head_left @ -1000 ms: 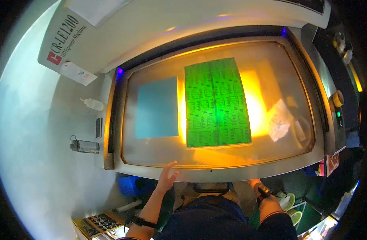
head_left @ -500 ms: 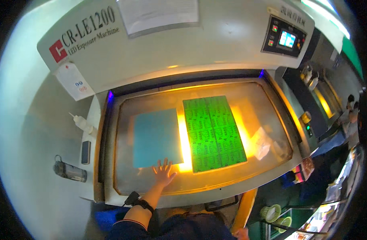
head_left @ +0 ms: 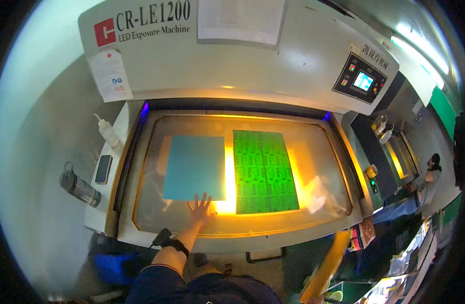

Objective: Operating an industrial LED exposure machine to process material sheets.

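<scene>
On the lit table of the machine, my left hand (head_left: 201, 212) lies with its fingers spread. Its fingertips reach the near edge of a blue rectangular sheet (head_left: 194, 167). To the right of that sheet lies a bright green printed panel (head_left: 265, 172), with a strip of yellow light between the two. At the lower edge, my right hand (head_left: 313, 300) is only partly in view. It grips the low end of a long, flat yellow-orange panel (head_left: 328, 263), which tilts upward in front of the table's near right side.
The exposure machine's hood (head_left: 232, 68) rises behind the table, with a control screen (head_left: 364, 81) at right. On the left ledge are a white squeeze bottle (head_left: 109, 133), a phone (head_left: 103, 169) and a dark water bottle (head_left: 80, 187). Another person (head_left: 429, 177) is at far right.
My view has shifted. The yellow-orange panel has risen and swung right in my right hand. My left hand stays spread at the blue sheet's near edge.
</scene>
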Motion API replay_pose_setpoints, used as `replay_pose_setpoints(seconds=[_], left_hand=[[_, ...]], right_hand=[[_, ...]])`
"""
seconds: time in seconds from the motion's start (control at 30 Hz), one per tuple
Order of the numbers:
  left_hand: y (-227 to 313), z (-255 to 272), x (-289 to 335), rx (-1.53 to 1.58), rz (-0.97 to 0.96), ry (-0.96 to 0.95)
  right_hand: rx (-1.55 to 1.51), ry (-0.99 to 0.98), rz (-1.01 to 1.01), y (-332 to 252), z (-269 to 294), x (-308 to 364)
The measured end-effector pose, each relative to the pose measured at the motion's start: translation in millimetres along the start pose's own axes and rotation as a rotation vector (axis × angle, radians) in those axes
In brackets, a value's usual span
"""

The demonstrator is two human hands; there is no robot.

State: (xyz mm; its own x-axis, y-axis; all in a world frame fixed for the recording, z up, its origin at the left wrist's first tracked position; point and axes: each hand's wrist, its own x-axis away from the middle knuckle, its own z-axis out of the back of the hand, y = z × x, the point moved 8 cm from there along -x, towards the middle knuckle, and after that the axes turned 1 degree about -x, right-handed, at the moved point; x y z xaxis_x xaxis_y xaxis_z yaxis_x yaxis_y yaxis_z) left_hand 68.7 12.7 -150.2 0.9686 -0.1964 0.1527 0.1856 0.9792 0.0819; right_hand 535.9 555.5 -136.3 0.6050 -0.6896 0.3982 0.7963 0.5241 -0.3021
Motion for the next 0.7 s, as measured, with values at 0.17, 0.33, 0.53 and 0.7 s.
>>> replay_pose_setpoints(seconds=[0.17,0.33,0.53,0.7], left_hand=[[34.9,47.8,42.7,0.718,-0.29,0.098],[70.4,86.5,127.9,0.157,-0.556,-0.234],[-39.9,29.9,152.5,-0.089,-0.125,-0.461],[-80.4,50.9,104.8,-0.128,-0.238,-0.389]], right_hand=[[0.203,-0.006,0.645,-177.8,75.3,-21.6],[0.292,-0.137,1.378,-378.1,49.9,10.8],[0.41,-0.298,1.486,-455.4,-123.6,44.0],[0.533,-0.286,1.493,-519.4,-151.2,36.3]])
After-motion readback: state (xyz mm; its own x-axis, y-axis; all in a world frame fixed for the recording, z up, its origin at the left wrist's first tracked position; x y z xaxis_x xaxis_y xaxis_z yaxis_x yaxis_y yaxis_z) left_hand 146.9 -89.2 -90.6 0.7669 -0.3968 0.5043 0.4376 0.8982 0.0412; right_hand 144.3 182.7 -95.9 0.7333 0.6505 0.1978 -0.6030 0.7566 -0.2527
